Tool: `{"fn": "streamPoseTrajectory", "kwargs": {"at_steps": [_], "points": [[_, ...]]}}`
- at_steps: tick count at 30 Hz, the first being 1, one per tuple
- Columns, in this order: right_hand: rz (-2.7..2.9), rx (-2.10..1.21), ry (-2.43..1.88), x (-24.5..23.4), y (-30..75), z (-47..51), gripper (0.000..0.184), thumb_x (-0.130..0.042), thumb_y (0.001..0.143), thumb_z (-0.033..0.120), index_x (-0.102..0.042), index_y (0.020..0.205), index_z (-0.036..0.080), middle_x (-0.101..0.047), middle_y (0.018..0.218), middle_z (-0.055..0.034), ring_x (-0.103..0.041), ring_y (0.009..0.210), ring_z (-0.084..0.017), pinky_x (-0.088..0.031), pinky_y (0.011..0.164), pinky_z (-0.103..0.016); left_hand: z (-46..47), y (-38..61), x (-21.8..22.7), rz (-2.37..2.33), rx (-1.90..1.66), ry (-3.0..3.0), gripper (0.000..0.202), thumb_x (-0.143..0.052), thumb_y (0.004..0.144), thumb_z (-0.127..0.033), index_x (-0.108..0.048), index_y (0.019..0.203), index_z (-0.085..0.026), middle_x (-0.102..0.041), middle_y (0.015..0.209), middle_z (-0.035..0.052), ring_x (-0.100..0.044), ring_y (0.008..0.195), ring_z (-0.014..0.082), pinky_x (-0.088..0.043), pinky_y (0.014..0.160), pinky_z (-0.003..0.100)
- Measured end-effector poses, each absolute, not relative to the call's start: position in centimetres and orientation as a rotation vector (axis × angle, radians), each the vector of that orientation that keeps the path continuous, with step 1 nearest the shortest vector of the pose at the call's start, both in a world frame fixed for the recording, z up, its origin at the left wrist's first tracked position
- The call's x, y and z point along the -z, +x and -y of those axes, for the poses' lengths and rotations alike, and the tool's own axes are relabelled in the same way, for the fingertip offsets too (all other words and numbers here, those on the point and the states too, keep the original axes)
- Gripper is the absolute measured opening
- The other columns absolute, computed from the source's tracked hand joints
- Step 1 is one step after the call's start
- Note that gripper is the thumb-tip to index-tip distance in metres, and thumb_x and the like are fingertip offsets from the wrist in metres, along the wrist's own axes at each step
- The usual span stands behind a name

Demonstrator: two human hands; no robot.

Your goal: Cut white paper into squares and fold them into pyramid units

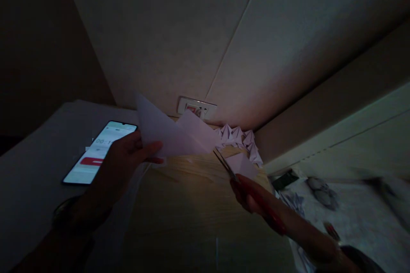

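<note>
In dim light, my left hand (123, 160) pinches a white sheet of paper (169, 132) by its lower left edge and holds it up over a wooden table (192, 213). My right hand (253, 198) grips red-handled scissors (229, 169), whose blades point up-left at the paper's lower right edge. A watch sits on my left wrist.
A lit phone (99, 151) lies on a grey surface at the left. Several folded white paper pieces (238, 138) are piled against the wall, beside a wall socket (196, 106). A small paper piece (243, 165) lies near the scissors. Clutter covers the floor at right.
</note>
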State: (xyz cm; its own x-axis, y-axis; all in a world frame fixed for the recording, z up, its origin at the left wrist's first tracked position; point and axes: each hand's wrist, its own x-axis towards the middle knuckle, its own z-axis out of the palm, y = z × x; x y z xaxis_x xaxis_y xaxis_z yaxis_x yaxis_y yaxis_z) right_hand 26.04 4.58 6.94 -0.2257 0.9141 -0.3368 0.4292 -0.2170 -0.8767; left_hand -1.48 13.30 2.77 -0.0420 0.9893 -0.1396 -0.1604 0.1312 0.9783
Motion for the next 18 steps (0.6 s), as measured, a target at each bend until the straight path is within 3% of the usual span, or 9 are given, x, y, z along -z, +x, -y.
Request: {"fn": "streamPoseTrajectory", "kwargs": {"at_steps": [5,12,18], "points": [[1.722,-1.637,-1.444,-6.8,26.0,-5.3,0.052,-0.041,0.081,0.074,-0.050,0.076,0.023,-0.046,0.070,0.0012,-0.040,0.062,-0.015,-0.034,0.058,-0.029,-13.2,-1.5,-2.6,-1.195,-1.166,0.999,0.017,-0.075,0.065,-0.023,-0.068,0.078,-0.016,-0.070,0.060,-0.0044,-0.065,0.054,0.0138,-0.057,0.049,0.022],[1.711,-1.692,-1.548,-7.9,24.5,-5.9,0.057,-0.043,0.074,0.080,-0.048,0.073,0.023,-0.045,0.069,0.0019,-0.042,0.061,-0.015,-0.038,0.058,-0.028,-13.2,-1.2,-2.7,-1.197,-1.090,0.981,0.014,-0.075,0.063,-0.022,-0.068,0.074,-0.016,-0.071,0.059,-0.0048,-0.066,0.052,0.0136,-0.054,0.047,0.020],[1.727,-1.729,-1.496,-8.0,24.4,-5.7,0.055,-0.042,0.079,0.076,-0.048,0.076,0.022,-0.045,0.072,0.0017,-0.043,0.062,-0.014,-0.039,0.058,-0.028,-13.0,-1.1,-2.8,-1.209,-1.067,0.993,0.014,-0.075,0.064,-0.024,-0.070,0.076,-0.018,-0.071,0.060,-0.0051,-0.065,0.049,0.0138,-0.054,0.046,0.021]]}}
